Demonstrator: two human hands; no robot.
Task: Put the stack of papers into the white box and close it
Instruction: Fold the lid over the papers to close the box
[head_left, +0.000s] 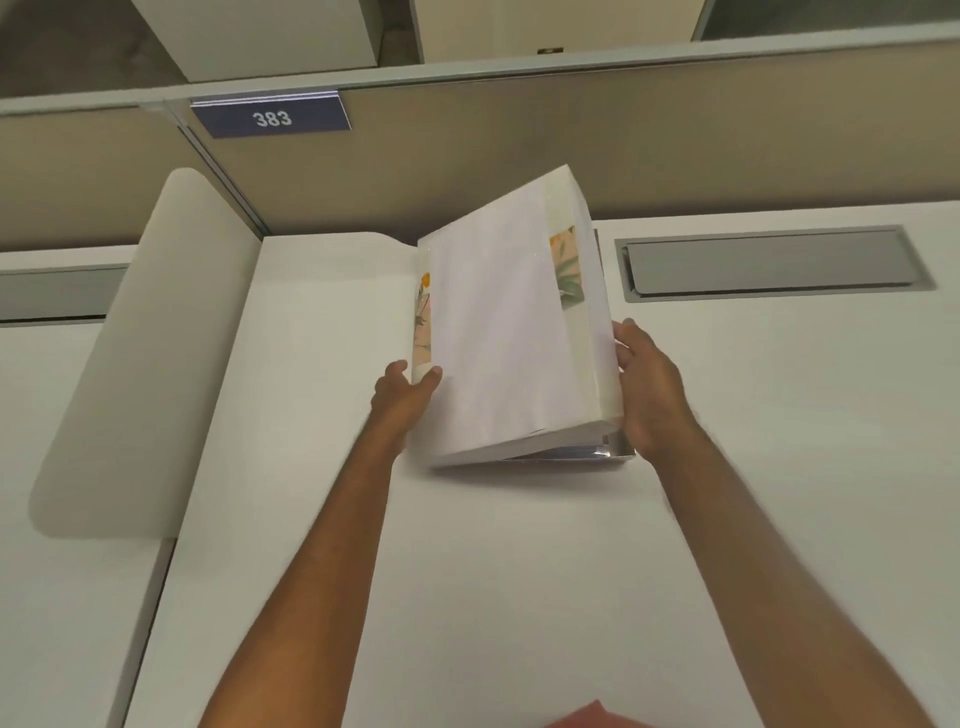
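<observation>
The white box (498, 332) with floral print on its sides stands on the white desk (519, 571), just ahead of me. Its broad white lid is tilted, with the far right side raised. My left hand (402, 392) pinches the lid's near left corner between thumb and fingers. My right hand (647, 389) cups the box's right side near its front corner. A shiny silver edge (576, 453) shows under the lid's near edge. The lid covers the inside, so I cannot make out the stack of papers.
A grey cable hatch (769, 265) is set into the desk at the right, behind the box. A rounded beige divider panel (150, 353) stands at the left. A partition wall with a blue sign reading 383 (271, 115) closes the back.
</observation>
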